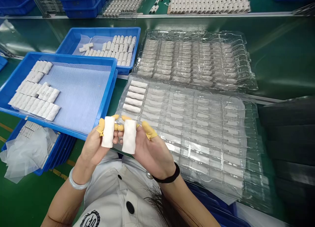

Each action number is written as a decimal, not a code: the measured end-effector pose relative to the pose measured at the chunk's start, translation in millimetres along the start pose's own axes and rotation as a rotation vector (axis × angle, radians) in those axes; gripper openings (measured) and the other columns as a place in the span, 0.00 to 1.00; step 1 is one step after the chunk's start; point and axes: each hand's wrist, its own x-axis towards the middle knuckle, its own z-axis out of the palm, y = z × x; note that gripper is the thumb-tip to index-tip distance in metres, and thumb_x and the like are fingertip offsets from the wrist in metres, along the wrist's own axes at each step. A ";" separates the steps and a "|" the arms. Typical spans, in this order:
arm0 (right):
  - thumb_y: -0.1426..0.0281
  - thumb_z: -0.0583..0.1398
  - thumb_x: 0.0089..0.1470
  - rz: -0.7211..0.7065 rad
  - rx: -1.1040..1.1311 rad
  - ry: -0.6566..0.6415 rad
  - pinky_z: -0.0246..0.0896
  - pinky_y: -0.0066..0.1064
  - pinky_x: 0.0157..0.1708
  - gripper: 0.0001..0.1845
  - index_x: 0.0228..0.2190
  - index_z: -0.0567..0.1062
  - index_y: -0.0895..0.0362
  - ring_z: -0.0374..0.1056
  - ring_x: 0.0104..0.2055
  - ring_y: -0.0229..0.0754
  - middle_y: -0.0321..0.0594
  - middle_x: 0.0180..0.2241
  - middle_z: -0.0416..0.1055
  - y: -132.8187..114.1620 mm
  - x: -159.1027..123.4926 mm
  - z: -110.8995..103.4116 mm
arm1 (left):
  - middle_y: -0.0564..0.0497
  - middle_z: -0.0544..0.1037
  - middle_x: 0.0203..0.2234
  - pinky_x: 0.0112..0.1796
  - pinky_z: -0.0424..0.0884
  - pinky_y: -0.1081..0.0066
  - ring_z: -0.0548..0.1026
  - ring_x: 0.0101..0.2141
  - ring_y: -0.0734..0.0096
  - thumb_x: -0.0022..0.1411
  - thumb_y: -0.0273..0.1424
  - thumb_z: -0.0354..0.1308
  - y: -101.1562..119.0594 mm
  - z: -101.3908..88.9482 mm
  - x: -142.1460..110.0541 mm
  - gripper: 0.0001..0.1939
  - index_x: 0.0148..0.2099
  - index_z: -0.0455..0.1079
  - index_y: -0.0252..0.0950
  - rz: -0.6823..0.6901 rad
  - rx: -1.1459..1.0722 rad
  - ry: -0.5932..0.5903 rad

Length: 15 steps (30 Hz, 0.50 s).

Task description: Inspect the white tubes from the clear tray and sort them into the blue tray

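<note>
In the head view, the left hand [94, 145] is closed on a white roll [107, 132], thumb and fingers at its sides; the right hand [154, 151] cradles a second roll [129, 136] in curled fingers, thumb lifted off (yellow covers [149, 130] sheathe the tips). Held side by side, both leave matt, faintly dented faces exposed. The glossy clear tray [209, 128] seems slotted to separate five lying rolls [134, 96]; the blue bin's [81, 58] thin, ribbed liner [78, 95] probably cushions its rows.

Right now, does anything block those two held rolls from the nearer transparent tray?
Nothing visible does: the left hand holds one white roll, the right hand another, close by the nearer transparent tray.
</note>
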 end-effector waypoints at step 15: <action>0.65 0.50 0.62 -0.037 0.080 -0.001 0.65 0.50 0.51 0.18 0.49 0.71 0.57 0.73 0.45 0.46 0.44 0.40 0.78 -3.6 -2.4 5.4 | 0.45 0.75 0.29 0.27 0.72 0.75 0.72 0.25 0.74 0.72 0.38 0.45 1.2 4.0 -0.5 0.21 0.48 0.74 0.29 0.020 -0.071 0.066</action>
